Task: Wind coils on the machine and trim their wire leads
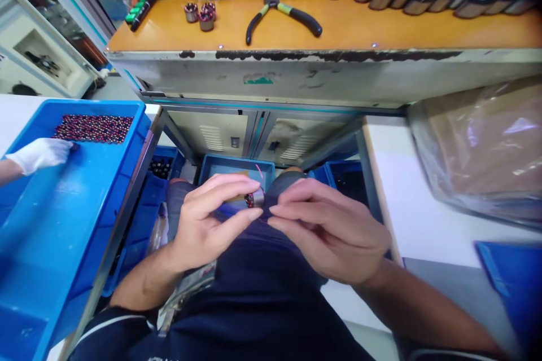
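My left hand [209,220] pinches a small wound motor rotor [254,198] between thumb and fingers, low over my lap. A thin pink wire [259,171] curls up from the rotor. My right hand [328,228] is closed in a pinch right beside the rotor, fingertips touching my left fingertips; what it grips is too small to make out. Both hands hover above my dark clothing, in front of a small blue bin [220,168] under the bench.
A large blue tray [63,220] at left holds several rotors [93,127]; another person's white-gloved hand [40,153] reaches into it. On the orange bench top [381,28] lie pliers [282,14] and three rotors [201,13]. A plastic-wrapped box [478,146] sits at right.
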Demonstrator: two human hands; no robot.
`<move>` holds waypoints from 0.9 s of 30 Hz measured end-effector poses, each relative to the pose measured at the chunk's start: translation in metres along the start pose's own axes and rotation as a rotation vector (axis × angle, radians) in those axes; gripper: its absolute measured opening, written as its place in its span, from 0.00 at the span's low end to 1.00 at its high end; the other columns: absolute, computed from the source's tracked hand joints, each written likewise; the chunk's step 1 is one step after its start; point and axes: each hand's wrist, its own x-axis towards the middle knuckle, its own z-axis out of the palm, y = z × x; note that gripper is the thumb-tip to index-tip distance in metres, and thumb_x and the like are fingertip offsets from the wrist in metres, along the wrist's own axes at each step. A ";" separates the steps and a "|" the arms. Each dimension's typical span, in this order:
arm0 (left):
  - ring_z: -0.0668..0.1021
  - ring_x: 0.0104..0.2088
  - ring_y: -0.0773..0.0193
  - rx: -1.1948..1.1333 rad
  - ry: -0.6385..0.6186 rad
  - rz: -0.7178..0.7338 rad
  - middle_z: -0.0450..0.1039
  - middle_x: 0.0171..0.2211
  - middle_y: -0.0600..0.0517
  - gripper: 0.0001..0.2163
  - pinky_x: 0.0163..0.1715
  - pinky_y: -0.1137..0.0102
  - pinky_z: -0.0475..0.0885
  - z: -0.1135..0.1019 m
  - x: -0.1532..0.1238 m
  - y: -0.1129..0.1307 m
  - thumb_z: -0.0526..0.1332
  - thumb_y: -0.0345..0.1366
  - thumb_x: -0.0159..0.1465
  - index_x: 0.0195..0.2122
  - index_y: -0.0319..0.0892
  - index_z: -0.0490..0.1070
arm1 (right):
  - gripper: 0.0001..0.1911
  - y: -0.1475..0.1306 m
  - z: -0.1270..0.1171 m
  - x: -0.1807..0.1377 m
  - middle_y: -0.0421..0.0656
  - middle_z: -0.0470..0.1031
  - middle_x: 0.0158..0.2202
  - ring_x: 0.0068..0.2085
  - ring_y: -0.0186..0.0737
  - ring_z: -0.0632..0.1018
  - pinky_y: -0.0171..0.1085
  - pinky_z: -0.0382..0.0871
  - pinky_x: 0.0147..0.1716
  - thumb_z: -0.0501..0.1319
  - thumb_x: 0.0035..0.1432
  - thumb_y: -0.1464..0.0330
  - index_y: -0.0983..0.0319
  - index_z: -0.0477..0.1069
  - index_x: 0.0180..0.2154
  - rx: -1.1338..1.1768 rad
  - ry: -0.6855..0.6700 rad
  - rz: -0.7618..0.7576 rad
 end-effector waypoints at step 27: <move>0.82 0.43 0.61 0.132 -0.033 0.084 0.80 0.45 0.43 0.13 0.41 0.70 0.80 -0.016 0.006 0.004 0.68 0.24 0.58 0.44 0.40 0.78 | 0.14 0.012 -0.031 0.023 0.44 0.79 0.45 0.44 0.43 0.80 0.40 0.79 0.42 0.69 0.57 0.71 0.55 0.76 0.46 -0.512 -0.046 -0.339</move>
